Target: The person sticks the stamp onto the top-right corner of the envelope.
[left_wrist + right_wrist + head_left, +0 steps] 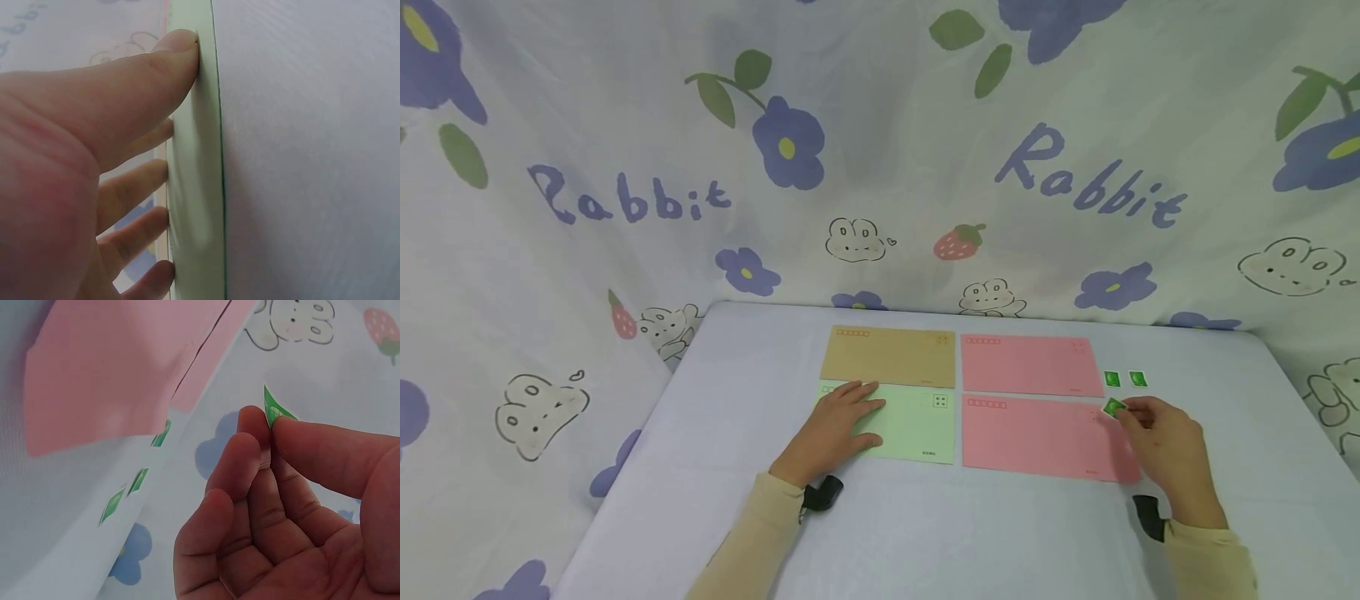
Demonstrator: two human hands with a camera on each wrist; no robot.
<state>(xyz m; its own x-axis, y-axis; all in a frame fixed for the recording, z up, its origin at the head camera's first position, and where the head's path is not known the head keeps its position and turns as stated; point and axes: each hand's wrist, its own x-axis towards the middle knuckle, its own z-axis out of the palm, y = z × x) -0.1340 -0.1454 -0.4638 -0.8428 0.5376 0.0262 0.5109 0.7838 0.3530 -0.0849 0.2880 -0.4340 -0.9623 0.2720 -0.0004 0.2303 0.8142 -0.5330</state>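
Observation:
Between thumb and fingertips my right hand (1168, 446) pinches a small green stamp (1114, 407), held at the right end of the near pink envelope (1037, 437). The right wrist view shows the stamp (273, 407) slightly bent, with one corner pointing up. My left hand (835, 429) rests with spread fingers on the left part of the light green envelope (917, 429). A printed square (940, 401) shows in that envelope's upper right corner. From the left wrist, the thumb (178, 47) lies close over the green paper near its edge.
Behind the green envelope lies a tan envelope (887, 358), and a second pink envelope (1030, 367) is beside it. Loose green stamps (1112, 379) lie to the right of the pink envelopes. A patterned curtain (880, 150) hangs behind the white-covered table (880, 533).

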